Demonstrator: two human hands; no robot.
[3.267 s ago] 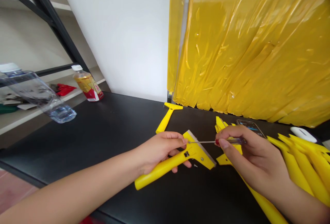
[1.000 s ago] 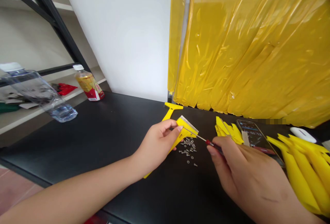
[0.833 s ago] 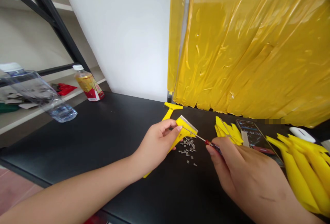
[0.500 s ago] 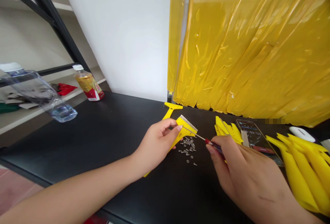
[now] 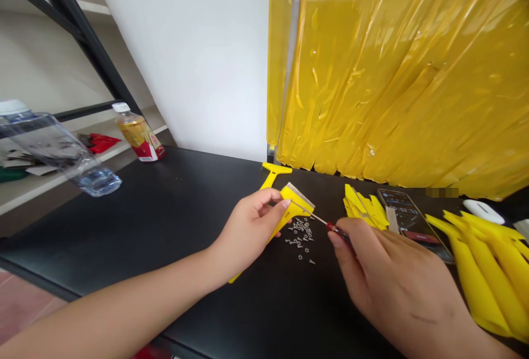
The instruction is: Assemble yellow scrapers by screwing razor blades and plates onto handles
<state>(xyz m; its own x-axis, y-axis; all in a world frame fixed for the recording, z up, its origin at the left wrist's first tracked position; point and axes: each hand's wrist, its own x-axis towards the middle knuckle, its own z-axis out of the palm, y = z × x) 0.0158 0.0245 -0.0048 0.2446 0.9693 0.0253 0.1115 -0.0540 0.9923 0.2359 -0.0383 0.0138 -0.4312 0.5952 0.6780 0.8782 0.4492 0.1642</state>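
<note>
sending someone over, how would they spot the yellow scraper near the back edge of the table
On the black table, look to the back edge, where the white panel meets the yellow sheeting. Just in front lies a T-shaped yellow scraper, its handle partly hidden behind the left hand. Unlike the held scraper, it lies loose, well left of the heaped yellow pieces.

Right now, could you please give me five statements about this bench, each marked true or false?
1. The left hand holds a yellow scraper. True.
2. The right hand is empty. False: the right hand holds a screwdriver.
3. Small metal pieces lie on the black table. True.
4. The phone has a blank screen. False: it shows digits.
5. The gold-and-red bottle has a white cap. True.
</note>
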